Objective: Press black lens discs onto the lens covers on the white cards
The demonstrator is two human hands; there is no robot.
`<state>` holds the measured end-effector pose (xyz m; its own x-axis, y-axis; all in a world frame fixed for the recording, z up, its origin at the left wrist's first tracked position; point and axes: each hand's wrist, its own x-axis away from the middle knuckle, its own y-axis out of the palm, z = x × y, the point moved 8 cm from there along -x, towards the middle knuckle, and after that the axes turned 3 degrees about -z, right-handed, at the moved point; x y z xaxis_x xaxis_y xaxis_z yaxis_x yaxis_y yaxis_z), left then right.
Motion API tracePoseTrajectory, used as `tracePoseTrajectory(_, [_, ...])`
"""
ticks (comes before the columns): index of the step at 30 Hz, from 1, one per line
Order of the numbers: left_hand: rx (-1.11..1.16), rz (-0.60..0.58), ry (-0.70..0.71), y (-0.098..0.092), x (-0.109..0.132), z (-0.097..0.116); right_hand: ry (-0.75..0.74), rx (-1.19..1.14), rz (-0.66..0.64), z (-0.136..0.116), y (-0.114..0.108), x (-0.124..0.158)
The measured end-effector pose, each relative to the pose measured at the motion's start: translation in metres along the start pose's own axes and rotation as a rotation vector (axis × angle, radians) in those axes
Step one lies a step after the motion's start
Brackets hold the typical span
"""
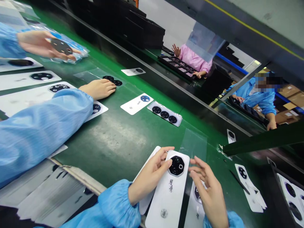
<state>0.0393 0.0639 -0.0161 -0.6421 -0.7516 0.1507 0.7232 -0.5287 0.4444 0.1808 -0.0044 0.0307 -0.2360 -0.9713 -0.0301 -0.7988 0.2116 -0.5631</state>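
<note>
A white phone-shaped panel [173, 193] with a black camera disc [176, 166] at its top lies tilted in front of me. My left hand [152, 174] grips its upper left edge, the thumb beside the disc. Just off its right edge, my right hand [209, 186] is raised with fingers apart and nothing in them. Under my right hand lies another white panel [193, 207], its disc partly hidden. A further white panel [145, 201] shows beneath my left hand. Clear film [193, 142] lies beyond the panel.
Left, a co-worker's hand [98, 89] touches black discs [117, 83]; another hand [45, 46] holds a dark disc plate [61, 46]. A strip of discs [164, 114] and a white card [136, 104] lie ahead. A green beam [266, 136] crosses at right. Stacked panels [42, 193] sit lower left.
</note>
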Motion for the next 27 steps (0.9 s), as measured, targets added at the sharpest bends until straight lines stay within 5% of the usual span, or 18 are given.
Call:
tracePoseTrajectory(5, [-0.023, -0.008, -0.006, 0.000, 0.000, -0.001, 0.220, -0.420, -0.243, 0.000, 0.028, -0.008])
tracePoseTrajectory(27, [-0.011, -0.004, -0.013, -0.001, -0.001, -0.004, 0.352, -0.553, -0.256, 0.014, 0.033, -0.006])
